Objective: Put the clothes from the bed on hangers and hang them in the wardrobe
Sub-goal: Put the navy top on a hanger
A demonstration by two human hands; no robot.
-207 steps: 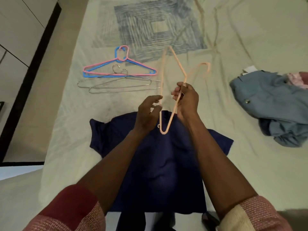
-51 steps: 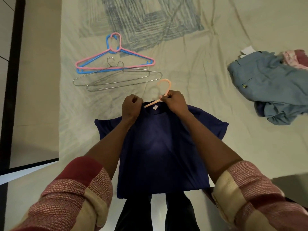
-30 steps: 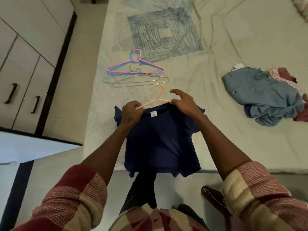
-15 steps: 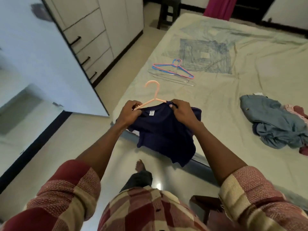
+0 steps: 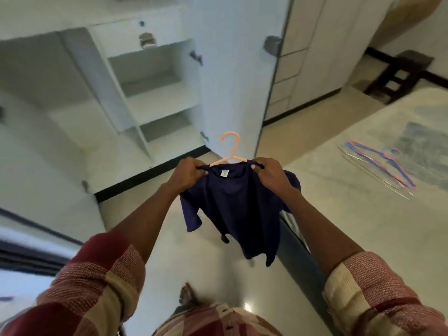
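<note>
- Left hand [image 5: 188, 174] has its fingers curled tight round the shirt's [image 5: 238, 207] left shoulder, by the collar
- Right hand [image 5: 270, 175] likewise grips the right shoulder, fingers folded over the cloth
- Hanger [image 5: 230, 151] sits inside the shirt's neck; its hook stands upright above the collar, between the two hands, its tip curving left
- Shirt hangs down from the hands, long axis vertical, label facing the camera, clear of the floor
- Shirt is held in front of the open wardrobe [image 5: 155, 98], whose shelves lie beyond it to the left
- Bed [image 5: 363, 151] is right of the shirt, with spare hangers [image 5: 383, 163] lying on it
</note>
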